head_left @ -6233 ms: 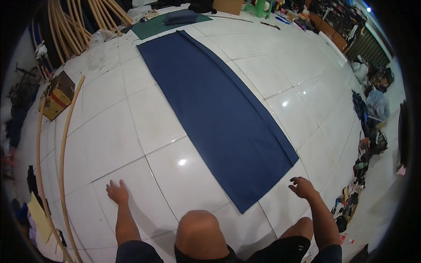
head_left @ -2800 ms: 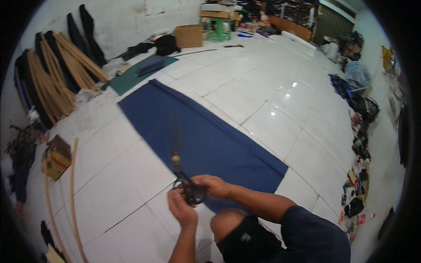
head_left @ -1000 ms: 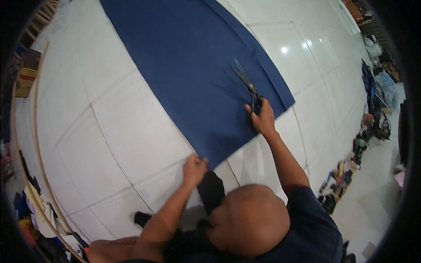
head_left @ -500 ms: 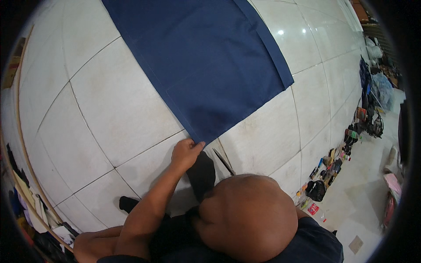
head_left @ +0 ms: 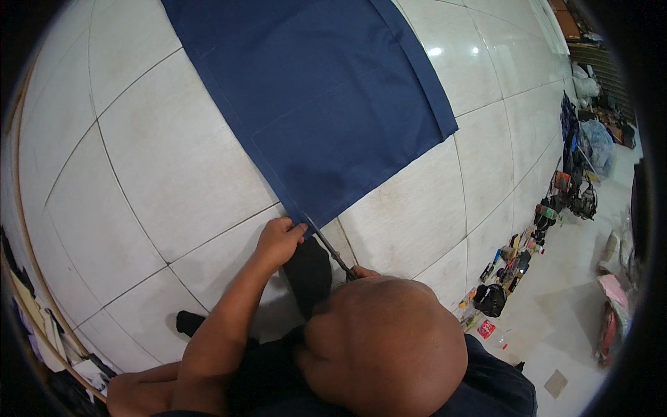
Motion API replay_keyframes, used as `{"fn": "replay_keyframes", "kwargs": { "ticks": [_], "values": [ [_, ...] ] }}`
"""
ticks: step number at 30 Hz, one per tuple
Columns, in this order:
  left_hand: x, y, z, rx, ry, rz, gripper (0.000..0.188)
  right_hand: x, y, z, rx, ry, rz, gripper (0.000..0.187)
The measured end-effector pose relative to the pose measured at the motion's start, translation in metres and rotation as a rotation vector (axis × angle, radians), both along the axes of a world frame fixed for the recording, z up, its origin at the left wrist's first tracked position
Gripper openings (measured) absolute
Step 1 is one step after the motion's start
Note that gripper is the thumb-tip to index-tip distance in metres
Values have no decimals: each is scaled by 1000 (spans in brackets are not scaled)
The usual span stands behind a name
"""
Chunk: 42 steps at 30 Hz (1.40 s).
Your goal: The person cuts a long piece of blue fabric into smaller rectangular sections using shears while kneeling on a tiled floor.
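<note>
Dark navy fabric [head_left: 313, 97] lies spread over the floor, with faint pale lines marked on it and a folded strip along its right side. My left hand [head_left: 278, 240] pinches its near corner between thumb and fingers. Scissors [head_left: 332, 251] reach up to that corner from the right, their blades at the fabric's edge just beside my left fingertips. My right hand [head_left: 365, 272] is around the scissors' handles. Most of that hand is hidden behind my raised bare knee [head_left: 389, 340], so only a bit of its fingers shows.
White tiles [head_left: 180, 153] make up the floor. My dark-socked foot [head_left: 309, 271] rests close to the fabric corner. Along the right stand small tools and bottles, a black bag [head_left: 490, 299] and clear plastic bags [head_left: 597, 142]. Long curved wooden strips [head_left: 19, 187] run along the left.
The scissors have come up and left from beside my knee to the fabric corner, and my right fingers have come into sight. My left hand keeps its pinch. The view has shifted slightly.
</note>
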<state>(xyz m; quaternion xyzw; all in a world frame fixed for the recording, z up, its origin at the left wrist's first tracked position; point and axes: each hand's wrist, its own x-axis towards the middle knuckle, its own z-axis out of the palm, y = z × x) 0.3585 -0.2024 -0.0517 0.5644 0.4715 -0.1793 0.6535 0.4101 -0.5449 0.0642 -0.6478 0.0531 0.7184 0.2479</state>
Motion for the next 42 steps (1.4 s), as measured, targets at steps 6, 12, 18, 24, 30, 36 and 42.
{"fn": "replay_keyframes", "kwargs": {
  "ticks": [6,12,18,24,30,36,42],
  "values": [
    [-1,1,0,-6,-6,7,33,-3,4,-4,2,8,-3,30],
    [1,4,4,-2,21,-26,33,-3,6,-9,4,8,0,31],
    [-3,0,-5,-16,-8,33,33,-2,10,-13,10,12,11,33],
    [0,6,-2,-41,11,-62,33,0,11,-17,15,9,20,34],
    [0,11,5,-75,35,-65,35,4,15,-20,18,-1,33,36],
    [2,14,9,-121,45,-62,34,9,21,-27,47,-29,42,37],
    [-5,14,-4,-169,23,-45,33,26,50,-50,113,-101,80,39]
  ]
}}
